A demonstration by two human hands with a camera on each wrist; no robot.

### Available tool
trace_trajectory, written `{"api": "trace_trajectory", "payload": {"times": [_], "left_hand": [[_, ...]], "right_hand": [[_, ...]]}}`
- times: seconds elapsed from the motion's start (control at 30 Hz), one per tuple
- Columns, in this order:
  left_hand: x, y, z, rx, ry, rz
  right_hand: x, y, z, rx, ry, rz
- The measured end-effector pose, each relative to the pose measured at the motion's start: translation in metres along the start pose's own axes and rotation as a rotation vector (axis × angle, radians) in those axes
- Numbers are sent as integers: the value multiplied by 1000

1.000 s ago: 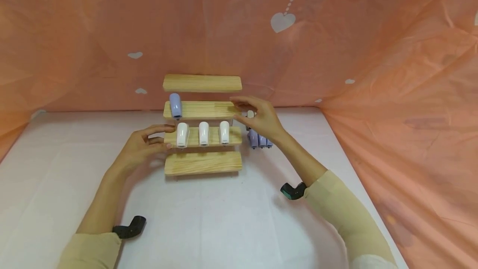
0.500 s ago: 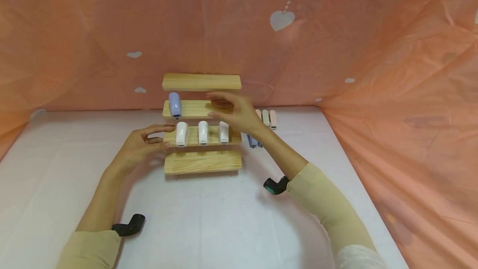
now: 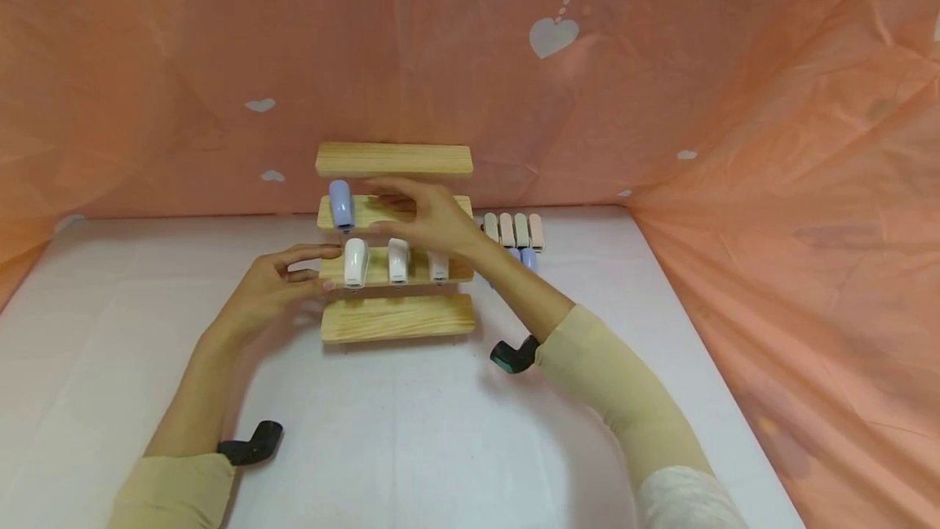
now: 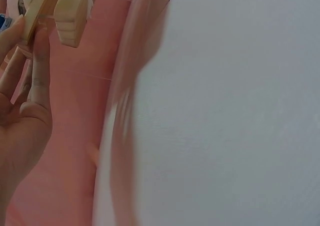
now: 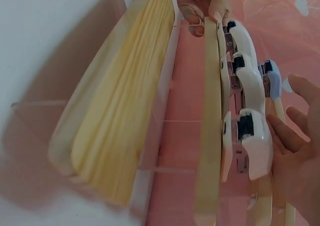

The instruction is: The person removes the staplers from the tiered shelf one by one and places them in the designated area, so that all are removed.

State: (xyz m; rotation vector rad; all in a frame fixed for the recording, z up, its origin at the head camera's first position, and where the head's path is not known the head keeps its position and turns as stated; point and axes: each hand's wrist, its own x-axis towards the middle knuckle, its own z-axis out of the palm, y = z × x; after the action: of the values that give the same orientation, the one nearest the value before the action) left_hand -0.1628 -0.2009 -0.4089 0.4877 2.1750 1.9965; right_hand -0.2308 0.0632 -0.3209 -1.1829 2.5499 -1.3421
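A tiered wooden rack (image 3: 396, 322) stands at the back of the table. My left hand (image 3: 268, 292) pinches the left end of its second board from the bottom between thumb and fingers; the left wrist view shows this grip too. Three white mini staplers (image 3: 356, 261) stand in a row on that board, the rightmost partly behind my right hand. A lavender mini stapler (image 3: 341, 204) is at the left end of the board above. My right hand (image 3: 433, 219) reaches over that board with fingers extended towards the lavender stapler, apparently holding nothing.
Right of the rack, pale pink, beige and greenish staplers (image 3: 507, 229) stand in a row. Lavender staplers (image 3: 529, 258) lie in front, partly behind my right forearm. The rack's top board (image 3: 394, 158) is close to the orange curtain (image 3: 411, 47).
My right hand has moved left along the upper board from its right end to near the lavender stapler, uncovering the pastel staplers. My left hand stays at the rack.
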Motion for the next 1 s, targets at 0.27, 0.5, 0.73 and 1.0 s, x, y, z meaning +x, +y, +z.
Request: {"api": "trace_trajectory", "payload": {"times": [0.27,0.5,0.73,1.0], "left_hand": [[-6,0,0,23,6,-18],[-6,0,0,1,0,-10],[-4,1,0,-9,-7,5],[-4,1,3,-13,-3,-6]], "right_hand": [[14,-3,12,26,-26,50],[26,-9,17,-25,-70,134],[30,-12,22,-105,-47,157],[27,-11,22,-106,-28,166]]}}
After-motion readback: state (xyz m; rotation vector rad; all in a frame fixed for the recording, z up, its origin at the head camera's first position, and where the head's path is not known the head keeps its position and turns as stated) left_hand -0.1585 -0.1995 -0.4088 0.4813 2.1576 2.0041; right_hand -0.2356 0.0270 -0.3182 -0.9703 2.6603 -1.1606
